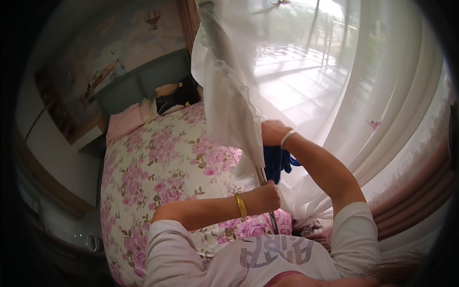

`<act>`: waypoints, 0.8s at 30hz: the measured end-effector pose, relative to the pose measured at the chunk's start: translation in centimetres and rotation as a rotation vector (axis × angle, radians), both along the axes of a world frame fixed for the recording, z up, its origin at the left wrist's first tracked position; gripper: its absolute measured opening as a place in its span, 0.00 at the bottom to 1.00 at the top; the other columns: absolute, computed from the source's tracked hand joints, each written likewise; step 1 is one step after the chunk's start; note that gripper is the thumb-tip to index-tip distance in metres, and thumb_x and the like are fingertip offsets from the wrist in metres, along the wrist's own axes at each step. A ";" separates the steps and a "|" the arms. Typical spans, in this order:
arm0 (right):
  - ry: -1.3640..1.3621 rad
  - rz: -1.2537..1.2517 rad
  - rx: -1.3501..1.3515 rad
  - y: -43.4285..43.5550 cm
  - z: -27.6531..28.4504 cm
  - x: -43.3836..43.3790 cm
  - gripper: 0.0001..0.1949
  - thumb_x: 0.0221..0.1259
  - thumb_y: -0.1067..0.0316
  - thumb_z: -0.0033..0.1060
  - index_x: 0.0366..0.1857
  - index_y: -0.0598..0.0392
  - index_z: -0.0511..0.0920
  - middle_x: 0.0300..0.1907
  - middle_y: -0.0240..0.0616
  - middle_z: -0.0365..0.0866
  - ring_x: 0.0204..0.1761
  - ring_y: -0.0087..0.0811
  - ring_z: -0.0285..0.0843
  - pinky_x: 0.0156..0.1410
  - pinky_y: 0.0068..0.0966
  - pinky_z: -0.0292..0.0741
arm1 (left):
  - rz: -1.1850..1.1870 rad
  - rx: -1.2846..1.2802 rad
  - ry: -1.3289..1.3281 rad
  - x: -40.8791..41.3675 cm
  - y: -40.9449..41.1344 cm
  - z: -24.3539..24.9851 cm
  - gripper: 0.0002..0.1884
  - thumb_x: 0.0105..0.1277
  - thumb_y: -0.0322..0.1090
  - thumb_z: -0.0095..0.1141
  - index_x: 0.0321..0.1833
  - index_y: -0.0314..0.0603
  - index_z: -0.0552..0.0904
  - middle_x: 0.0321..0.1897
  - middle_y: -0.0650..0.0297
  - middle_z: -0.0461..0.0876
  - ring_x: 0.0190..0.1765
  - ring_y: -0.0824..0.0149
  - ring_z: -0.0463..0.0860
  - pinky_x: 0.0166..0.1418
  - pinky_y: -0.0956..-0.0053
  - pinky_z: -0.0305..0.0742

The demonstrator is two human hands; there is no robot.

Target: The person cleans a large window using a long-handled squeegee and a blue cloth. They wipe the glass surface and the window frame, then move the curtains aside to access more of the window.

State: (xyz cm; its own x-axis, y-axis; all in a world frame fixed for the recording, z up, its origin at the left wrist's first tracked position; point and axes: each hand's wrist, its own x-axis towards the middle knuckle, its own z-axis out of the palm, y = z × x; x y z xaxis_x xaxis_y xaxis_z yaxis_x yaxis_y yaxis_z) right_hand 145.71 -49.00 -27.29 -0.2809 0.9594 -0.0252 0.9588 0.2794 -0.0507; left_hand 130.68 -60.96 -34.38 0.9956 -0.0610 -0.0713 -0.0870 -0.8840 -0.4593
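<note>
My left hand (266, 197), with a gold bangle at its wrist, is closed around a slim metal pole (261, 175). The pole leans up and away from me, and white fabric (233, 111) hangs over its upper length. Higher up, my right hand (274, 132) is bent in at the fabric's right edge, a silver bangle on its wrist. Dark blue cloth (273, 165) hangs from under this hand, which appears to grip it. The right fingers are mostly hidden, so whether they also hold the pole or white fabric cannot be told.
A bed with a floral cover (168, 172) spreads to the left, with a pink pillow (123, 122), a dark cushion (177, 95) and a grey-green headboard (147, 77). Sheer white curtains (387, 89) hang over the bright window at right. A pinkish drape (412, 211) gathers lower right.
</note>
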 end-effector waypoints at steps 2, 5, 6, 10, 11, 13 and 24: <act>0.059 -0.189 0.119 3.4 -1.0 4.2 0.41 0.52 0.67 0.57 0.73 0.54 0.49 0.38 0.55 0.82 0.43 0.50 0.81 0.51 0.41 0.75 | -0.009 -0.008 -0.053 -0.1 -0.1 -0.3 0.04 0.52 0.35 0.57 0.21 0.51 0.78 0.15 0.68 0.78 0.25 0.68 0.81 0.35 0.70 0.68; 0.072 -0.345 0.363 4.5 -2.5 17.3 0.38 0.55 0.71 0.52 0.72 0.62 0.49 0.53 0.59 0.75 0.53 0.54 0.75 0.60 0.38 0.71 | -0.018 -0.111 -0.052 -1.1 2.7 -0.4 0.05 0.49 0.34 0.57 0.19 0.51 0.78 0.16 0.68 0.78 0.25 0.68 0.80 0.34 0.71 0.68; 0.108 -0.385 0.458 3.4 -2.8 21.3 0.35 0.56 0.72 0.50 0.71 0.61 0.53 0.58 0.59 0.72 0.59 0.54 0.71 0.65 0.37 0.67 | -0.032 -0.083 -0.116 -1.3 3.4 -0.5 0.06 0.47 0.34 0.58 0.15 0.51 0.77 0.15 0.67 0.79 0.25 0.68 0.81 0.32 0.71 0.68; -0.223 -0.558 0.535 -5.9 0.4 23.0 0.22 0.65 0.69 0.40 0.63 0.59 0.68 0.65 0.55 0.66 0.67 0.51 0.63 0.74 0.35 0.56 | 0.026 -0.085 -0.090 -1.5 3.8 -1.3 0.07 0.45 0.34 0.58 0.13 0.50 0.77 0.14 0.66 0.78 0.25 0.67 0.81 0.32 0.70 0.69; -0.241 -0.611 0.442 -8.0 1.5 22.5 0.23 0.61 0.67 0.50 0.62 0.58 0.70 0.64 0.55 0.67 0.66 0.50 0.64 0.72 0.34 0.59 | 0.012 -0.086 -0.084 -0.7 3.9 -1.3 0.07 0.45 0.34 0.58 0.13 0.50 0.78 0.14 0.66 0.78 0.25 0.67 0.81 0.32 0.71 0.69; -0.198 -0.682 0.030 -11.0 5.3 18.7 0.38 0.39 0.68 0.71 0.63 0.57 0.68 0.60 0.57 0.72 0.58 0.51 0.73 0.65 0.34 0.69 | -0.009 -0.093 -0.066 0.7 4.2 -1.5 0.06 0.45 0.34 0.58 0.13 0.51 0.79 0.14 0.67 0.79 0.25 0.67 0.81 0.32 0.71 0.69; 0.955 0.137 0.122 -8.2 8.6 6.1 0.44 0.46 0.62 0.75 0.69 0.59 0.60 0.44 0.50 0.83 0.46 0.35 0.82 0.56 0.28 0.74 | -0.203 -0.133 -0.093 6.2 1.1 -0.5 0.07 0.50 0.34 0.57 0.16 0.47 0.82 0.16 0.65 0.80 0.25 0.66 0.82 0.30 0.69 0.70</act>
State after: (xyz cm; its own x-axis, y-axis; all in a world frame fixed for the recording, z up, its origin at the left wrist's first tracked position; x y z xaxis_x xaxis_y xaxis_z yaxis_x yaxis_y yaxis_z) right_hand 151.79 -57.23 -18.64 -0.2414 0.8976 0.3689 0.4879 0.4409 -0.7534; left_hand 136.85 -59.84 -34.89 0.9638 -0.2631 0.0423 -0.2318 -0.9060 -0.3543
